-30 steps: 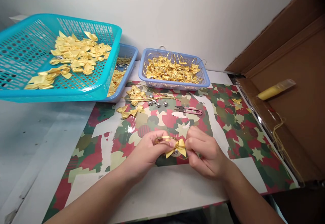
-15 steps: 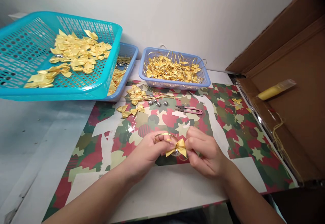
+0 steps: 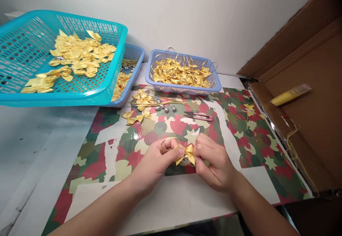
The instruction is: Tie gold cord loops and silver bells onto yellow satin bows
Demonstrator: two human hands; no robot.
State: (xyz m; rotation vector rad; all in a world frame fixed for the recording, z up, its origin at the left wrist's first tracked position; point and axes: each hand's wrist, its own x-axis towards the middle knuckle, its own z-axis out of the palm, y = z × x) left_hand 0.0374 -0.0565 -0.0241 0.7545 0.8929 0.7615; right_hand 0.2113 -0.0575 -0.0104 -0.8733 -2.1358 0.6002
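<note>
Between my two hands, above the patterned table covering, is a yellow satin ribbon bow [image 3: 189, 153]. A small silver jingle bell [image 3: 186, 158] hangs at its middle, and a gold cord loop [image 3: 171, 138] curves up behind my left fingers. My left hand [image 3: 167, 155] pinches the bow's left side, thumb on top. My right hand [image 3: 213, 161] is closed with its fingertips pressed on the bow's right loop. Whatever else lies inside the right fingers is hidden.
Small thread snips [image 3: 199, 116] lie beyond my hands, near loose silver bells [image 3: 166, 109], gold cords [image 3: 171, 102] and bows [image 3: 143, 98]. A blue basket [image 3: 184, 88] of finished-looking bows stands behind. A turquoise basket [image 3: 53, 99] of bows overhangs another at left. Cardboard [image 3: 307, 129] walls the right side.
The gold loop has shifted slightly left and its lower part no longer shows below the bow. Both hands keep their grip on the bow, almost in place.
</note>
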